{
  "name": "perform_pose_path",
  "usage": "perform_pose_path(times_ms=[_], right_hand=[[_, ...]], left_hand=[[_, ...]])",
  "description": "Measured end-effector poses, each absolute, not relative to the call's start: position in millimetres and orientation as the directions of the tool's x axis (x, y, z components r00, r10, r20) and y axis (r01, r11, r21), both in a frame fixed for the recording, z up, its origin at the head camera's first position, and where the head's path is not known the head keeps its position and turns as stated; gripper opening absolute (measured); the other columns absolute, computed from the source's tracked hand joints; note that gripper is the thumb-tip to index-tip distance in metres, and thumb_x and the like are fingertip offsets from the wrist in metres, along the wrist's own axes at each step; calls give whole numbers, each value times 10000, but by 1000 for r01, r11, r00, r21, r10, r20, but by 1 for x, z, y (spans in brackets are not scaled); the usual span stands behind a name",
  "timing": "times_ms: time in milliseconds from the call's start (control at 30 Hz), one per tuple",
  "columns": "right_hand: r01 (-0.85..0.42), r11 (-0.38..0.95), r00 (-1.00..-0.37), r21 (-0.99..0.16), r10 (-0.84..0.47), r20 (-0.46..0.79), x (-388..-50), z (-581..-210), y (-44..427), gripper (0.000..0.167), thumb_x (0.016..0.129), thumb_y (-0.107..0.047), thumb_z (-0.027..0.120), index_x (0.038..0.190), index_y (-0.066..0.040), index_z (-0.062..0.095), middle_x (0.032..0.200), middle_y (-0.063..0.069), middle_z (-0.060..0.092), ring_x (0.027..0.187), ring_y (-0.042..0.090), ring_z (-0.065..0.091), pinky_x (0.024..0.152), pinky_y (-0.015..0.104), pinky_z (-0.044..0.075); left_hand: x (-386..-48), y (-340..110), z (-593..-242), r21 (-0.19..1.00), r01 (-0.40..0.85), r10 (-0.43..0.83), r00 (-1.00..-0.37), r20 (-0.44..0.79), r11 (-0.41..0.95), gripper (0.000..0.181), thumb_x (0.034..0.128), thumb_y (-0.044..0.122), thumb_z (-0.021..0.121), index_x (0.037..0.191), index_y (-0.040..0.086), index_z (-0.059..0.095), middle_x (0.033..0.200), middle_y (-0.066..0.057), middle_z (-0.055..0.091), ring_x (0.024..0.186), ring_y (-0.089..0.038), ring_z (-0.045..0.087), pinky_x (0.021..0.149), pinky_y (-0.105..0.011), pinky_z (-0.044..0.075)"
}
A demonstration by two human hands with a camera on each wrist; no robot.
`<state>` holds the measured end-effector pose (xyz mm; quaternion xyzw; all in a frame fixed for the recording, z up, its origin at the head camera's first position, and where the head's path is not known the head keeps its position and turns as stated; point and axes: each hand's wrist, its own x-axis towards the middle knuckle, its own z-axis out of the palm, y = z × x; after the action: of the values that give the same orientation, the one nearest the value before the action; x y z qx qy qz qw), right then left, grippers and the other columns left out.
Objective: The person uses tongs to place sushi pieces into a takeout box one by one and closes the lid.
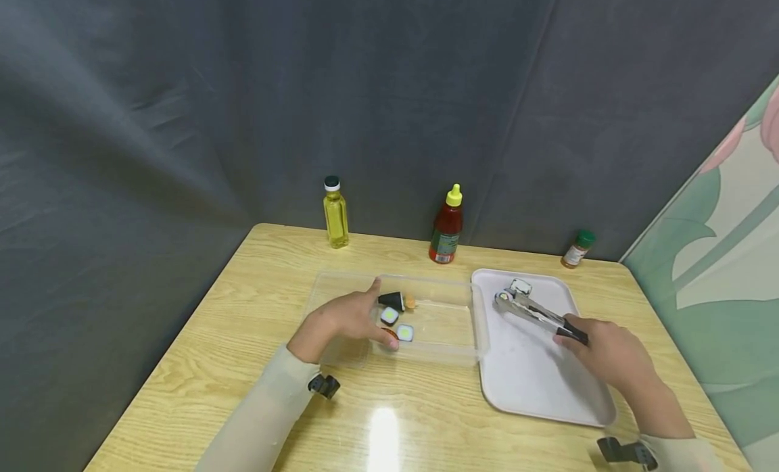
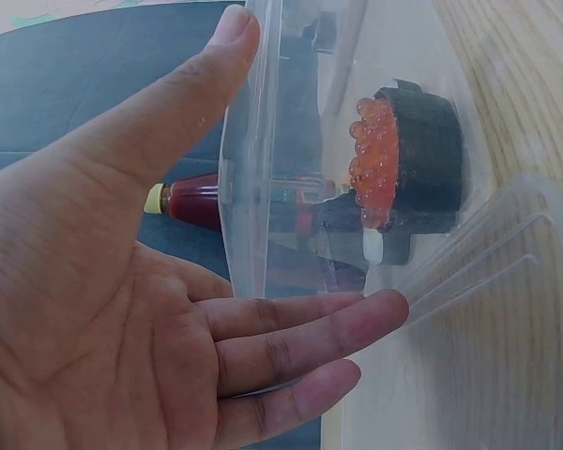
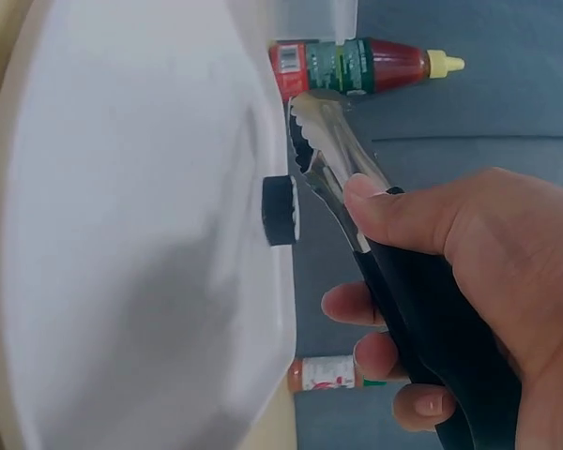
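Observation:
A clear plastic container (image 1: 447, 326) holds several toy sushi pieces at its left end, among them a black-wrapped cone (image 1: 391, 301) and white-and-yellow rolls (image 1: 404, 333). My left hand (image 1: 351, 315) lies at that end, thumb spread and fingers extended by the wall. Up close, orange roe sushi (image 2: 377, 159) shows through the plastic. My right hand (image 1: 615, 354) grips black-handled metal tongs (image 1: 538, 315) over a white tray (image 1: 529, 370). At the tongs' tips is a small round roll (image 1: 504, 296); whether they pinch it I cannot tell. Another sushi piece (image 1: 520, 287) sits just behind.
A clear plastic lid (image 1: 343, 356) lies left of the container, partly under my left arm. Along the table's back edge stand an oil bottle (image 1: 336, 218), a red sauce bottle (image 1: 447, 232) and a green-capped spice jar (image 1: 577, 250). A dark curtain (image 1: 389, 107) hangs behind.

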<state>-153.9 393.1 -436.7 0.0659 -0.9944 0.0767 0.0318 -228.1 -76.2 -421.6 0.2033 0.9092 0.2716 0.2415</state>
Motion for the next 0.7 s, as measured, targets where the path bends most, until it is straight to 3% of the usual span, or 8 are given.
perform_pose_path(times_ms=[333, 567, 700], right_hand=[[-150, 978, -985, -147, -134, 110, -150, -424, 383, 579, 974, -438, 749, 1344, 4, 702, 1211, 305, 740, 914, 445, 743, 653, 578, 544], [-176, 971, -975, -159, -149, 167, -150, -417, 373, 592, 977, -452, 746, 1355, 1, 699, 1192, 286, 753, 792, 303, 701, 611, 514, 511], [-187, 969, -969, -162, -154, 195, -149, -416, 371, 578, 970, -441, 758, 1352, -10, 706, 1188, 281, 757, 803, 317, 719, 609, 515, 508]], left_hand=[[-227, -76, -422, 593, 230, 494, -803, -332, 772, 1413, 798, 589, 884, 1701, 83, -79, 1685, -224, 385, 1496, -365, 502, 1158, -508, 496], [-227, -77, -422, 591, 226, 489, -806, -333, 774, 1410, 801, 587, 883, 1702, 89, -81, 1693, -212, 376, 1502, -366, 495, 1156, -514, 496], [-227, -77, -422, 598, 227, 495, -802, -333, 769, 1406, 805, 583, 881, 1701, 85, -81, 1695, -214, 370, 1507, -363, 489, 1159, -509, 495]])
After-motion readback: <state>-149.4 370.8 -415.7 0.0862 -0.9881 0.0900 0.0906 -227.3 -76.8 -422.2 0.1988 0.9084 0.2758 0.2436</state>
